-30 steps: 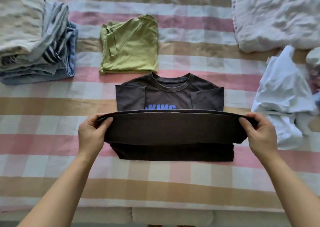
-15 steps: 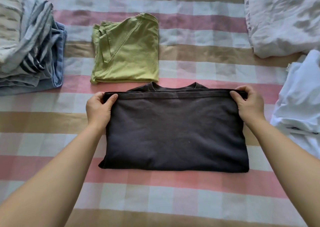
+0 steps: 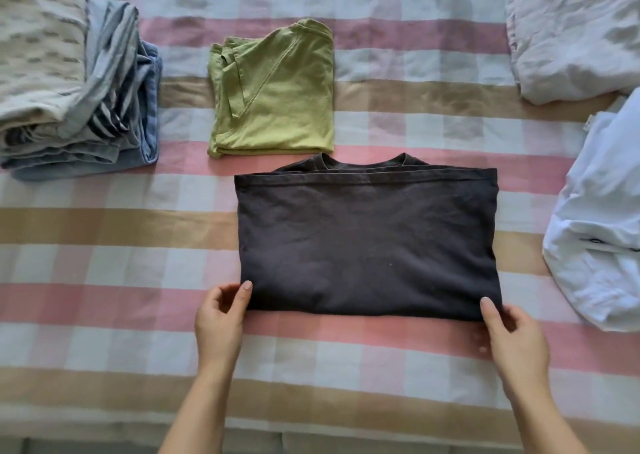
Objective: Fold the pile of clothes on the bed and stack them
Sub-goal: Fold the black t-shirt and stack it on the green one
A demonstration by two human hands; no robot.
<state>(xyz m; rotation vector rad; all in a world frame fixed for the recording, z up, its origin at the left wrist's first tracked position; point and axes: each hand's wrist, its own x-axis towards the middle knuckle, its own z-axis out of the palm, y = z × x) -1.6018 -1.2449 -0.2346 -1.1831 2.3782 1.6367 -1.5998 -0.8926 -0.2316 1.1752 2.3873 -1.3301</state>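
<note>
Two grips, both mine, are on the dark T-shirt (image 3: pixel 367 246). My left grip (image 3: pixel 221 311) pinches its near left corner, thumb on top, and my right grip (image 3: pixel 512 332) pinches its near right corner likewise. The shirt lies folded flat on the bed (image 3: pixel 104 263), collar at its far edge. Just beyond it sits a folded green shirt (image 3: pixel 277 97). Well to its left is a stack of folded clothes (image 3: pixel 69 90), to its right a crumpled white garment (image 3: pixel 602 228), and past its far right corner a pale rumpled sheet (image 3: pixel 571 28).
</note>
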